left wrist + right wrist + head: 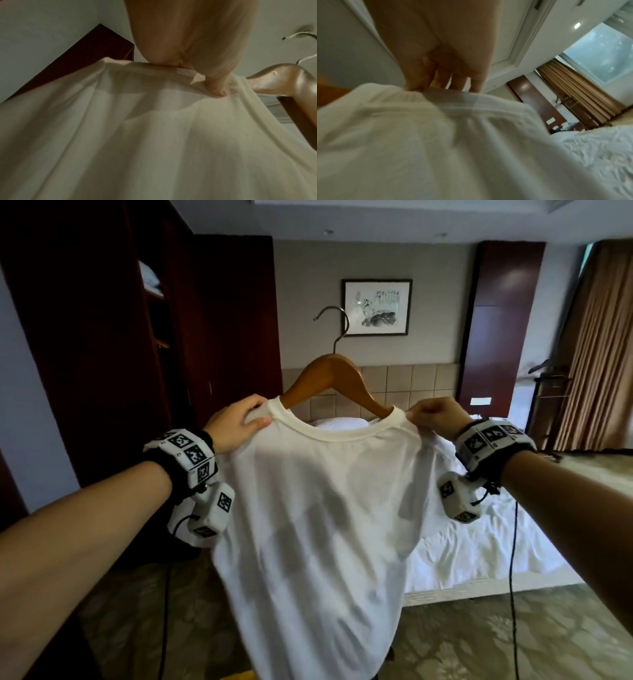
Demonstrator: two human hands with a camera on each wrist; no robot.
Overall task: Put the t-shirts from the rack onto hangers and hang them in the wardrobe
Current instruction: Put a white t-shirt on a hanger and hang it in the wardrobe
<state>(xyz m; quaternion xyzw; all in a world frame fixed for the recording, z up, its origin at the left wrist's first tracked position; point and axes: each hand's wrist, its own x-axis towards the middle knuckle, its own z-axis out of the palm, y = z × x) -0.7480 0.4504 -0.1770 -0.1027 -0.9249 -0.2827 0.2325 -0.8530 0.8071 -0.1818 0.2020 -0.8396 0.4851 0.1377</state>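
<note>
Fingers (255, 422) pinch t-shirt (318, 508) shoulders, hiding hanger (329, 378) ends.

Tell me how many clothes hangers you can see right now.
1 for certain: a wooden hanger inside the neck of the white t-shirt held up by both hands. A dark shape by the curtain might be another; the wardrobe's inside is mostly hidden.

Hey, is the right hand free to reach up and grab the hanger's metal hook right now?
Probably not yet. The right hand is pinching the white t-shirt at its shoulder, and the left hand grips the other. The metal hook stands bare above the wooden hanger, so nothing blocks it once a hand lets go.
</note>
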